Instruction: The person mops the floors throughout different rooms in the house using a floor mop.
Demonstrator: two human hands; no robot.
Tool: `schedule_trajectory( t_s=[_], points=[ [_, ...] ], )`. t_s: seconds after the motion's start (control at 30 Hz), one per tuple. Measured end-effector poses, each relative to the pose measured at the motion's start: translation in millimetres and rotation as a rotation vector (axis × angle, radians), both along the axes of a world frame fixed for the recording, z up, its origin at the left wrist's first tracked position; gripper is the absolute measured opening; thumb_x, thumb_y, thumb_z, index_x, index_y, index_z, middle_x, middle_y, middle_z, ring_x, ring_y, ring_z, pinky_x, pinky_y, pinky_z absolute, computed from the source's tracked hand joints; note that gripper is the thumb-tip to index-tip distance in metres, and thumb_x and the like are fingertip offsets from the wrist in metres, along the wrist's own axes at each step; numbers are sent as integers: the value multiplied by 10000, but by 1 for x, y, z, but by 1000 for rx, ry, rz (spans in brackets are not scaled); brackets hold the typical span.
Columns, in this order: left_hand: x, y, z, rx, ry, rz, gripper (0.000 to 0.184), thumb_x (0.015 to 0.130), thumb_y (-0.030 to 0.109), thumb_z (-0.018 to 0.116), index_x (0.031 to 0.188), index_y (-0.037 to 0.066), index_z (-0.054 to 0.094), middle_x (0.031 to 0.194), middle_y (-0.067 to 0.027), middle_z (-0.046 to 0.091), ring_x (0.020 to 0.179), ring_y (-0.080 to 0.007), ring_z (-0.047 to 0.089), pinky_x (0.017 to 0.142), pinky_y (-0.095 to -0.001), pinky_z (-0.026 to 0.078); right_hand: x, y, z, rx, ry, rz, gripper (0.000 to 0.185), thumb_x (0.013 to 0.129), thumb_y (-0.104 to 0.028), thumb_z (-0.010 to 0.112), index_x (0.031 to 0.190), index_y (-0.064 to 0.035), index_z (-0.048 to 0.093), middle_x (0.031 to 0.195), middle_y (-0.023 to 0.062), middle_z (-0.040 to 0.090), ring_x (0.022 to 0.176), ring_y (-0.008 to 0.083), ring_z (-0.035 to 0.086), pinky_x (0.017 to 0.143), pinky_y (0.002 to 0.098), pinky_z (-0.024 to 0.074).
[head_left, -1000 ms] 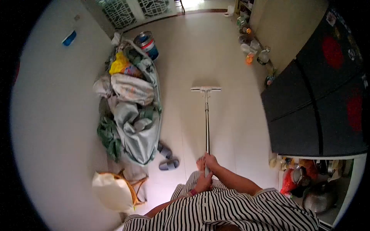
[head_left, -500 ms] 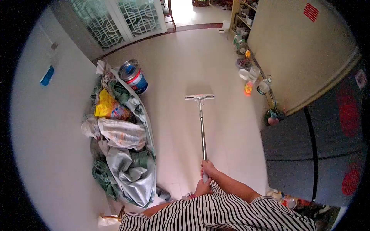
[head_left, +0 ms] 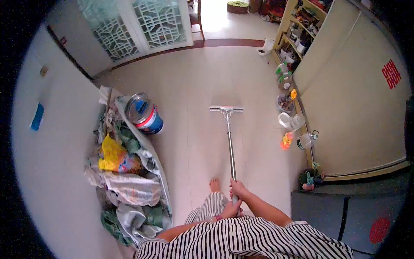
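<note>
A mop (head_left: 232,160) with a long silver pole runs straight out in front of me. Its wide flat head (head_left: 226,108) lies on the pale floor. My right hand (head_left: 238,190) is wrapped round the pole, higher up toward the head. Lower down, close to my striped clothing (head_left: 241,237), my left hand (head_left: 231,209) is closed round the handle end. The underside of the mop head is hidden. A bare foot (head_left: 214,185) shows on the floor left of the pole.
To the left, a paint bucket (head_left: 145,113) stands by a heap of sacks and silver sheeting (head_left: 133,187). Jugs, a white container (head_left: 284,120) and an orange toy duck (head_left: 286,140) line the right side. A grey cabinet (head_left: 319,216) stands near right; lattice doors (head_left: 159,21) are ahead.
The view has moved forward and tilted up, so bucket, sacks and jugs sit lower. My bare foot has come into view. Both hands keep hold of the mop, its head still on the floor.
</note>
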State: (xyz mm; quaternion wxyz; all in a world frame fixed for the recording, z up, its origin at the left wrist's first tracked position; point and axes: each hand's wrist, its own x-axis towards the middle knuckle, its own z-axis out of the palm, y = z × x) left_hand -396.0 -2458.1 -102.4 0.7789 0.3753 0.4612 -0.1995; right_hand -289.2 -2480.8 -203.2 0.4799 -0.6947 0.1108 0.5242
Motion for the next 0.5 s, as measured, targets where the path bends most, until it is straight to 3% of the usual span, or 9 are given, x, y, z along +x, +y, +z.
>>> schedule_trajectory(
  t_s=[0.03,0.13,0.17,0.2,0.23,0.33,0.43,0.47,0.5],
  points=[
    [25,11,-13,-39,-4,-5,395,843,429,520,973,61,460,611,-55,486,478,-161,520,393,-296,407,32,14,5,-13,5,40,441,877,-412,419,779,10,499,562,122,542,407,213,520,403,358,447],
    [74,44,-100,175,-416,-342,446,861,448,473,1073,57,436,655,-69,506,567,-165,546,435,-300,424,110,66,58,6,80,-14,448,878,-414,417,751,9,493,546,119,536,407,215,522,395,357,445],
    [88,55,-97,352,-405,-306,460,866,446,459,1097,50,427,693,-82,524,577,-175,553,468,-306,439,112,81,46,-27,34,32,451,873,-419,421,766,14,492,533,116,522,399,219,513,399,358,447],
    [109,73,-94,244,-308,-307,466,872,428,448,1128,40,417,760,-102,547,602,-190,565,523,-312,459,133,93,34,-25,33,17,451,873,-419,421,766,14,492,533,116,522,399,219,513,399,358,447],
    [143,102,-47,143,-205,-304,473,877,410,436,1160,31,407,827,-121,569,626,-206,577,577,-319,478,156,108,34,-33,51,60,402,875,-409,412,801,-17,461,535,88,494,404,193,489,391,348,430],
    [214,155,-86,412,-415,-565,449,877,392,441,1146,33,422,790,-117,569,611,-205,571,565,-325,480,223,153,-10,28,63,16,348,877,-391,412,835,-47,435,533,61,457,407,165,464,374,339,411],
    [297,211,-34,365,-361,-481,379,874,377,455,1021,28,450,643,-78,528,524,-183,541,477,-321,454,302,194,-9,28,-29,106,502,868,-460,391,818,27,503,584,122,524,452,226,530,422,366,462],
    [338,231,-12,-50,-80,-238,366,871,380,460,976,29,454,606,-64,511,492,-175,530,448,-313,441,339,220,5,-4,2,89,503,868,-459,395,822,30,505,583,121,523,455,227,530,431,369,463],
    [362,244,-5,29,-71,-191,353,872,383,461,920,33,454,594,-55,503,443,-165,508,412,-291,422,365,241,21,-36,39,65,505,867,-459,400,826,32,508,582,120,522,458,228,531,439,371,464]
  ],
)
